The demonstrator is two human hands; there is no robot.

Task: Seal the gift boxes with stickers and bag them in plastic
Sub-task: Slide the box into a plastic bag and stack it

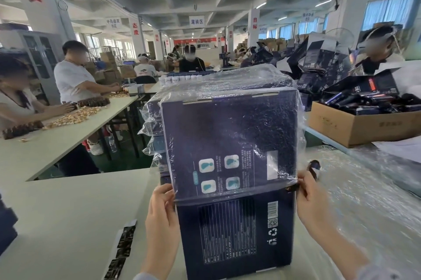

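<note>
Over the white table (68, 211), gift box (232, 234) is standing upright, plastic bag (227, 124) covering its upper half. Left hand (163, 211) and right hand (312, 200) are each pinching the bag's open edge beside the box. Risk: uneven pulling could snag film on a corner and tear it.

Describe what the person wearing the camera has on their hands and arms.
Both are bare: no gloves on the left hand or the right hand, and no ring, watch or bracelet shows. The forearms are uncovered down to the picture's bottom edge, where the pale grey-blue left sleeve and the matching right sleeve just come into view.
</note>
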